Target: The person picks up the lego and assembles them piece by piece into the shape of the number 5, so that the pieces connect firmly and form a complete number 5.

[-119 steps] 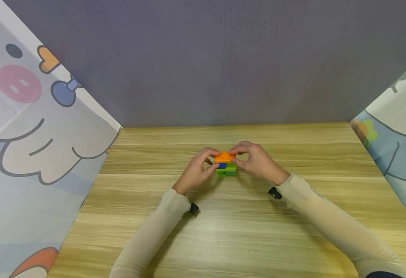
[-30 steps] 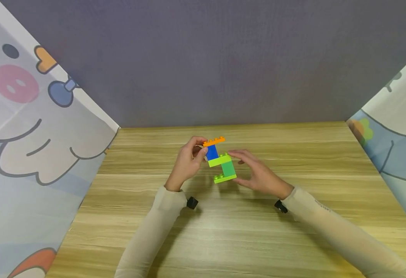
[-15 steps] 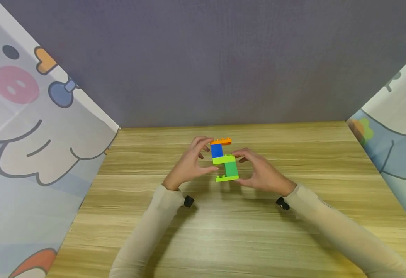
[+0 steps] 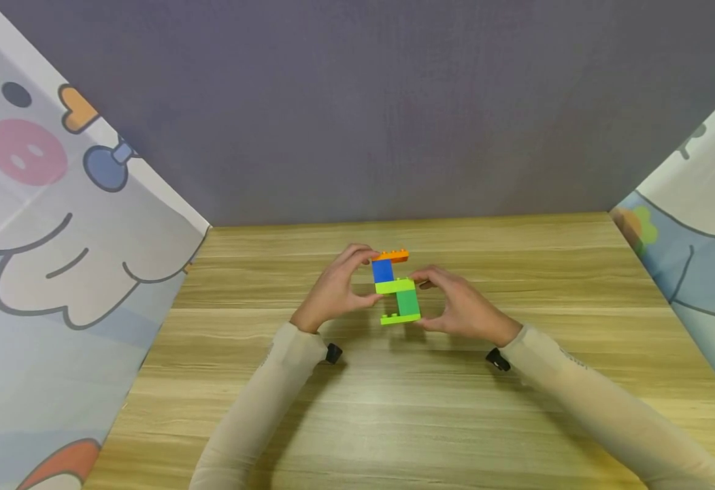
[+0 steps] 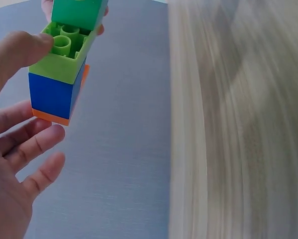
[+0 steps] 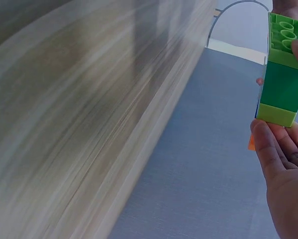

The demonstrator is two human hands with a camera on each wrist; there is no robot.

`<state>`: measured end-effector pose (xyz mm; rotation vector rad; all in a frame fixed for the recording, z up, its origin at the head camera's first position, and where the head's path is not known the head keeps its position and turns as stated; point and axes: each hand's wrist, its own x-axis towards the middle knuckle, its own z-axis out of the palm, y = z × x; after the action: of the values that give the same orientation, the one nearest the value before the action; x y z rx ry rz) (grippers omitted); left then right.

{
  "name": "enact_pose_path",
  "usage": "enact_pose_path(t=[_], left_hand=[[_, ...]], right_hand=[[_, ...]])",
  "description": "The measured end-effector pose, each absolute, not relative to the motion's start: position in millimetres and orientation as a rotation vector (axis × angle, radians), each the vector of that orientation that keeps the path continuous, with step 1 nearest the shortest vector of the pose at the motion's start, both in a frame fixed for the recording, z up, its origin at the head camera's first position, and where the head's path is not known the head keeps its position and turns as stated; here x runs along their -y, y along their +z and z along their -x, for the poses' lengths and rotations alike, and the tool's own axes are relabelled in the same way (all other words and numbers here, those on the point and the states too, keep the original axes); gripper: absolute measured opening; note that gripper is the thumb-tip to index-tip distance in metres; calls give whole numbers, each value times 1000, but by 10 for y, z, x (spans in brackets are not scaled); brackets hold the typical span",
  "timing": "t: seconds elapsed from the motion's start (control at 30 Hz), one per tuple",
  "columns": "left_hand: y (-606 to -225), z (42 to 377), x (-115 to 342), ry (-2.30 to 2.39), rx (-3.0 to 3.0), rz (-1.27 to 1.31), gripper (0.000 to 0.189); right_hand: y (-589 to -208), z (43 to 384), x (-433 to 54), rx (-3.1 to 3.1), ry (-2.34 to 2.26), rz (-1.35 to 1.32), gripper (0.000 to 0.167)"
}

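Between the hands is a toy brick stack in an S shape. From the top come an orange plate [image 4: 397,256], a blue brick [image 4: 383,271], a lime plate [image 4: 394,286], a green brick [image 4: 407,303] and another lime plate [image 4: 401,319]. The left hand [image 4: 335,289] pinches the upper half, thumb beneath the middle lime plate, fingers at the orange plate. In the left wrist view that thumb [image 5: 37,47] overlaps the plate's hollow underside. With fingers on the middle lime plate and thumb beneath the bottom one, the right hand [image 4: 464,303] grips the lower half.
A wood-grain table [image 4: 424,422] lies under the hands. Behind it rises a grey wall panel [image 4: 394,116], with cartoon-printed panels on the left [image 4: 106,265] and right [image 4: 700,238]. A small black device [image 4: 498,359] sits at each wrist.
The stack has turned from its studded top facing up to show its side. The left thumb has shifted from the blue brick to beneath the middle lime plate. Lately the stack dropped slightly in view.
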<state>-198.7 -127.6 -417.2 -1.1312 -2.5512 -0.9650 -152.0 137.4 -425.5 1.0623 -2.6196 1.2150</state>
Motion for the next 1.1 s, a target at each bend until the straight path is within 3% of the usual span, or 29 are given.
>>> enact_pose_path(t=[0.4,1.1], left_hand=[[-4444,2130,1119,-785,2879,997,67],[-4687,2429,986,-739,3040,1012,64]], right_hand=[[-4438,1628,-1377,2918,1196,-903,71],[-4655,1836,-1337,3107,1075,-771,76]])
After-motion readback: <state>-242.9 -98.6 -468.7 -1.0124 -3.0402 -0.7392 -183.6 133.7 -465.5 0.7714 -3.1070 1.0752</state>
